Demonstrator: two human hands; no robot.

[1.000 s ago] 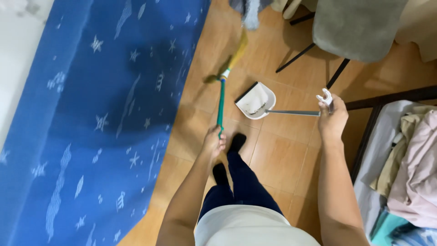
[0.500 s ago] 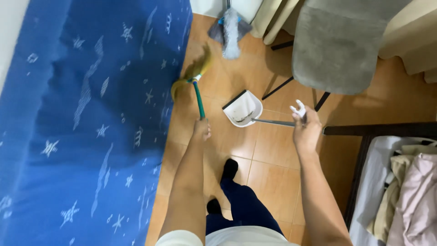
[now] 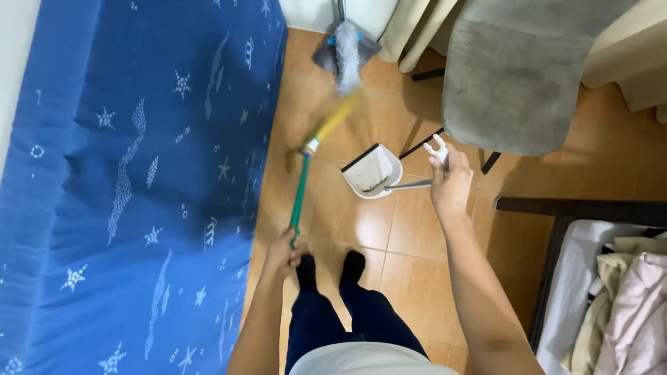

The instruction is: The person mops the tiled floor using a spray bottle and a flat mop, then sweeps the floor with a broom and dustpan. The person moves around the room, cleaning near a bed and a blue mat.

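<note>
Head view looks straight down on a person standing on an orange-brown tiled floor [image 3: 417, 271], dark socks and navy trousers at six o'clock. At seven o'clock from the feet's top, the left hand [image 3: 283, 251] is clamped around the lower end of a green-handled broom with yellow bristles [image 3: 301, 194]; the green shaft runs up toward twelve o'clock, and the yellow bristle head, blurred, angles off toward one o'clock above the tiles. At three o'clock from that shaft, the right hand [image 3: 450, 186] is closed around the white grip of a white plastic dustpan with a long grey metal handle [image 3: 372, 172]. The pan rests on the floor just beside the broom shaft, its dark-edged lip turned toward ten o'clock, with a few dark specks of dirt lying inside. The two hands are well apart, the pan between them.

Filling the nine o'clock side is a blue bedcover patterned with white stars and sea shapes [image 3: 132, 180], its edge bordering the tiles. At twelve o'clock a grey mop head with blue trim [image 3: 345, 50] leans by the wall. At one to two o'clock stands a grey upholstered chair on black legs [image 3: 517, 76], close above the right hand. At four o'clock a dark wooden frame holds a pile of pale folded clothes [image 3: 625, 305].
</note>
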